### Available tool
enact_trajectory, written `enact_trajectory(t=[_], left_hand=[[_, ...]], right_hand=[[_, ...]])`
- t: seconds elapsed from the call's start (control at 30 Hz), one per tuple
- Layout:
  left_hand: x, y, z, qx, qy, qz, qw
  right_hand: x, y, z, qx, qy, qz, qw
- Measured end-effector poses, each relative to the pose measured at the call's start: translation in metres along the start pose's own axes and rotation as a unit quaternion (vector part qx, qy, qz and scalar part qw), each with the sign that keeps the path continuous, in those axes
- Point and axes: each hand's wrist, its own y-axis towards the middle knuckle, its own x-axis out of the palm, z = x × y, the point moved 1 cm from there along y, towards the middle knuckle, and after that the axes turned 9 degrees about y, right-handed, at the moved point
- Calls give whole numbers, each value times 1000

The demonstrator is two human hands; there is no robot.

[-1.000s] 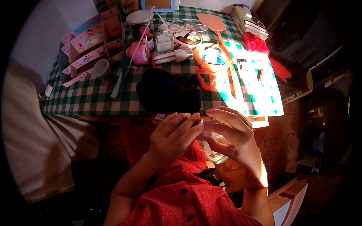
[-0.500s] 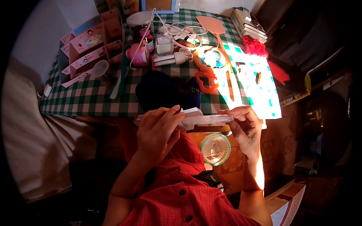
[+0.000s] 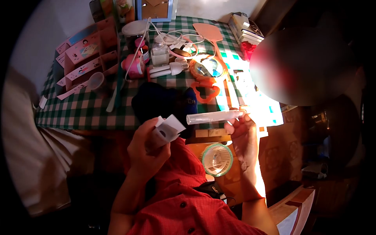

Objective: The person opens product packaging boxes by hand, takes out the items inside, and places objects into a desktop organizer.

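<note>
My left hand [image 3: 140, 150] is closed round a small white cardboard box [image 3: 169, 131], its end flaps spread open toward the right. Between the thumb and fingers of my right hand [image 3: 243, 135] is a translucent plastic tube [image 3: 211, 117], held level by its right end. The tube's left end points at the box, with a gap between them. Both things are above the table's front edge. A dark blue cloth item [image 3: 160, 102] lies on the table just behind the box.
On the checked tablecloth [image 3: 90, 119] are a pink compartment box [image 3: 84, 51], a light bulb [image 3: 166, 70], a glass bottle [image 3: 159, 55], an orange-framed mirror [image 3: 207, 67] and a pink fly swatter [image 3: 208, 32]. A green-rimmed basket [image 3: 216, 159] stands below. A blurred patch covers the right side.
The tube has come out of the white box. My left hand with the box has moved left and down, while my right hand keeps hold of the tube.
</note>
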Motion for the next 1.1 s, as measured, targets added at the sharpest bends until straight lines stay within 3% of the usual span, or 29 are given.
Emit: enact_trajectory(t=[0.07, 0.1, 0.13, 0.17, 0.2, 0.3, 0.33, 0.37, 0.5, 0.6, 1.1], left_hand=[[-5, 5, 1, 5, 4, -18, 1000], [-6, 7, 2, -112, -222, -41, 968], [-6, 8, 1, -222, -433, -62, 871], [-3, 8, -5, -236, -504, -79, 827], [-4, 17, 3, -243, -513, -87, 819], [-1, 41, 13, -301, -368, -104, 874], [5, 54, 21, -254, -386, -57, 885], [8, 61, 19, -270, -403, -55, 873], [12, 80, 12, -294, -405, -66, 864], [18, 84, 12, -297, -421, -69, 854], [20, 87, 11, -303, -402, -101, 858]], right_hand=[[1, 2, 2, 9, 29, 13, 999], [3, 1, 4, 5, 60, 4, 998], [6, 0, 6, 5, 60, 1, 998], [8, -1, 10, 39, 82, 15, 996], [10, -3, 13, 73, 103, 28, 992], [19, -10, 26, 143, 147, 11, 979], [22, -13, 30, 176, 168, 5, 970], [21, -17, 33, 203, 171, 13, 964], [31, -25, 29, 212, 72, -80, 971], [43, -29, 24, 225, -26, -62, 972], [43, -27, 33, 261, -29, -106, 959]])
